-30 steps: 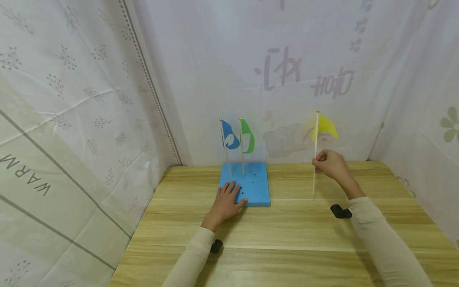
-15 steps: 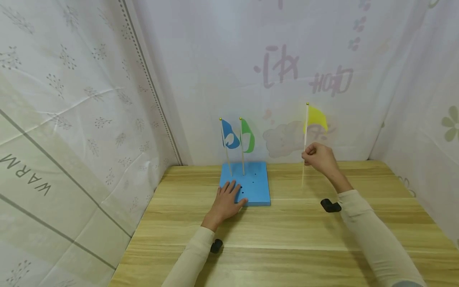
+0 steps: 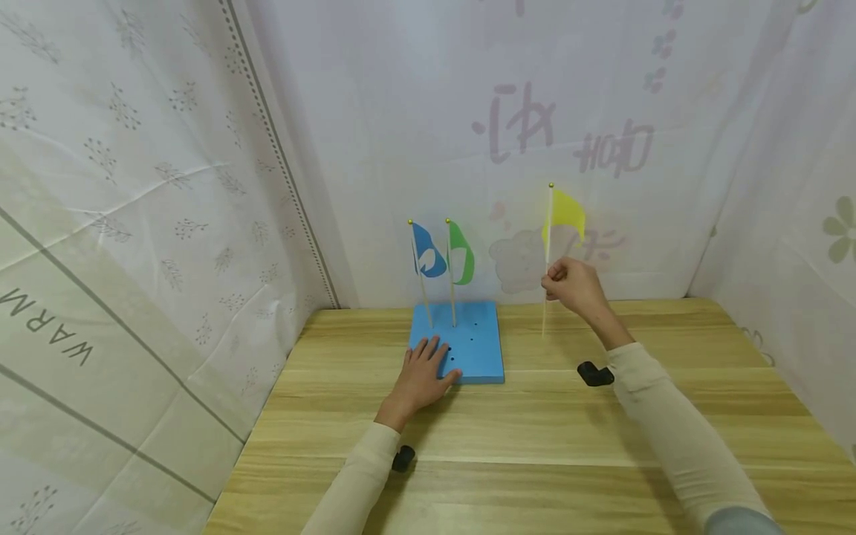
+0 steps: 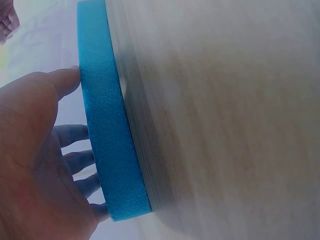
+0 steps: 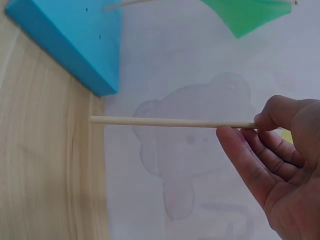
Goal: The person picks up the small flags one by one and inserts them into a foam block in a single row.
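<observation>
My right hand [image 3: 575, 286] pinches the thin wooden stick of a yellow flag [image 3: 567, 210] between thumb and fingers. The stick is upright, its lower end hanging free to the right of a blue foam block [image 3: 484, 357]. In the right wrist view that bare end [image 5: 150, 121] points at the table side. My left hand [image 3: 421, 375] lies on the block's near left part with fingers spread; the left wrist view shows its fingertips on the block's top face. A blue-and-white flag [image 3: 430, 253] and a green-and-white flag [image 3: 461, 256] stand in the block, which has several small holes.
The block sits on a wood-grain table [image 3: 508, 461] near its back edge. A printed white curtain [image 3: 401, 111] hangs behind and along both sides. A black wrist-worn piece [image 3: 595, 374] shows below the right forearm, another black piece [image 3: 403, 459] beside the left sleeve.
My right hand has carried the yellow flag leftward and a little up in the head view, closer to the blue block. My left hand and the two standing flags have stayed put.
</observation>
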### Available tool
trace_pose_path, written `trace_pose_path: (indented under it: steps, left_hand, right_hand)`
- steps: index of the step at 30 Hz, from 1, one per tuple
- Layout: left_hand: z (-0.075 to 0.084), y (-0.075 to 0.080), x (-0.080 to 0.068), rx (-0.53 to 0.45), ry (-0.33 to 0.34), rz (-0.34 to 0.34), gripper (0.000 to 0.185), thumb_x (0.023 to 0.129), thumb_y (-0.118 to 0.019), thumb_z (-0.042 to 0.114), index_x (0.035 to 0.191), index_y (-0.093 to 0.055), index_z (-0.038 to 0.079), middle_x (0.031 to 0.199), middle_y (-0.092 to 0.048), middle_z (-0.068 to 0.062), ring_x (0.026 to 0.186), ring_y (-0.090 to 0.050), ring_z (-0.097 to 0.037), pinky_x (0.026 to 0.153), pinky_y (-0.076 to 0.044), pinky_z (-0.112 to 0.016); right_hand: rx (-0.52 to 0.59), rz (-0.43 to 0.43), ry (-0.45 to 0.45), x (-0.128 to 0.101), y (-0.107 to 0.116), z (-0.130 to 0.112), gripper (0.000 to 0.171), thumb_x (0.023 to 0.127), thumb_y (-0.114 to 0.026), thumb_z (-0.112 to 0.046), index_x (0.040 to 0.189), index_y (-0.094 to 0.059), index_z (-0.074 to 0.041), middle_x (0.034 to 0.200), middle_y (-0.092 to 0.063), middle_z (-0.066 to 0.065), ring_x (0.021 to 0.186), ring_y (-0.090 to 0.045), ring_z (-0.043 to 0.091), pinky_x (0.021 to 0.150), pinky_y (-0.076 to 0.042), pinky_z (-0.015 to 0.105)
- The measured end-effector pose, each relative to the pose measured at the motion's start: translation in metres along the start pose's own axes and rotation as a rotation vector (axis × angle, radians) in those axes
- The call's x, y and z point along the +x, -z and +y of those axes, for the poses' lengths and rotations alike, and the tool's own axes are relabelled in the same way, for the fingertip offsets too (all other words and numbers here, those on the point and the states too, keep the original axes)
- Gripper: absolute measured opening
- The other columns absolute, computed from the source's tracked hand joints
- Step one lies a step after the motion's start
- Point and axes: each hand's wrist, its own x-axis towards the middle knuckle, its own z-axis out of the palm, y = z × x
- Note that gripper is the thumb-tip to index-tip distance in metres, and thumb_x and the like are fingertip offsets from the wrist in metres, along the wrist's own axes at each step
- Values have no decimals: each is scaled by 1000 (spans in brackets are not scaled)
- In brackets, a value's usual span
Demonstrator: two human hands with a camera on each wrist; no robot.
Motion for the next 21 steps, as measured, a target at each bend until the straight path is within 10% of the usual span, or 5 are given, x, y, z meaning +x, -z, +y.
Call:
trace_pose_path:
  steps: [21]
  left_hand:
    - [1,0,-2,-20,-2,16,70,108,-61,48,162,-46,7,173,-33,-20,162,-26,-45,130,-20,-69]
  right_hand:
    - [60,-26,50,11,-43,-31,15,104,-64,-14,109,-63,1,103,-72,20,85,-78,28,81,-67,47]
